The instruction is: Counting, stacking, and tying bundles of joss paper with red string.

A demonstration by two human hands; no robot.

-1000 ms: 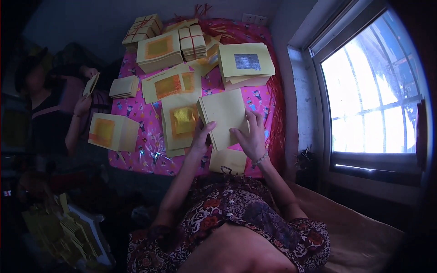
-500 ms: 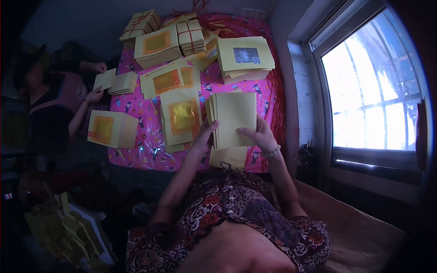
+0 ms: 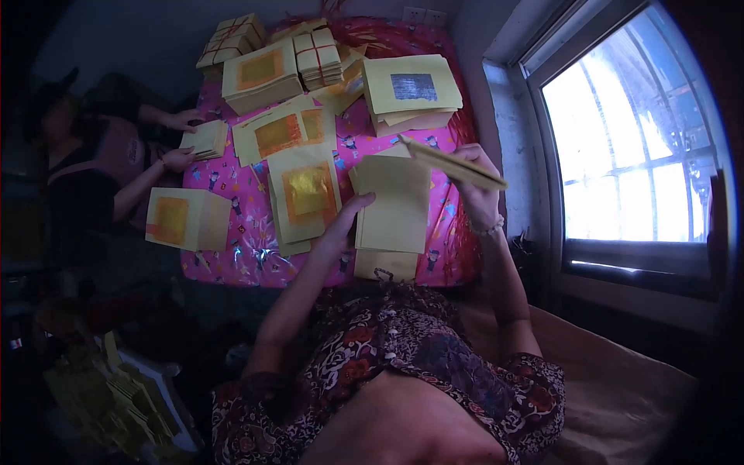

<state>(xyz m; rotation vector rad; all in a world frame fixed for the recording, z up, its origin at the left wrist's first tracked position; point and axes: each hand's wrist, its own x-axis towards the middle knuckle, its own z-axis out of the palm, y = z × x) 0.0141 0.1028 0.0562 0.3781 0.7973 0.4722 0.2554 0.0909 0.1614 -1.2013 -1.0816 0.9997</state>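
Note:
My left hand point(image 3: 343, 223) grips the left edge of a yellow paper stack point(image 3: 396, 203), thumb on top, near the front of the table. My right hand point(image 3: 478, 195) is raised to the right of it, closed around a thin folded paper bundle point(image 3: 448, 161) seen nearly edge-on. A bracelet circles the right wrist. Below the held stack, by the table's front edge, lies another yellow sheet point(image 3: 381, 264). Left of my left hand are sheets with a shiny gold square point(image 3: 307, 194). Beyond my hands stands a thick stack with a silver square point(image 3: 414, 87).
The table has a pink patterned cover point(image 3: 256, 260). Tied paper bundles point(image 3: 318, 58) and a gold-square stack point(image 3: 260, 71) stand at the back. At the left, a co-worker's hands point(image 3: 180, 159) hold a paper stack point(image 3: 206, 139). Red strips point(image 3: 463, 139) line the right edge, near the window point(image 3: 628, 147).
My right hand has lifted a thin bundle up and right, away from the stack in my left hand. The co-worker's raised paper has come down onto their stack.

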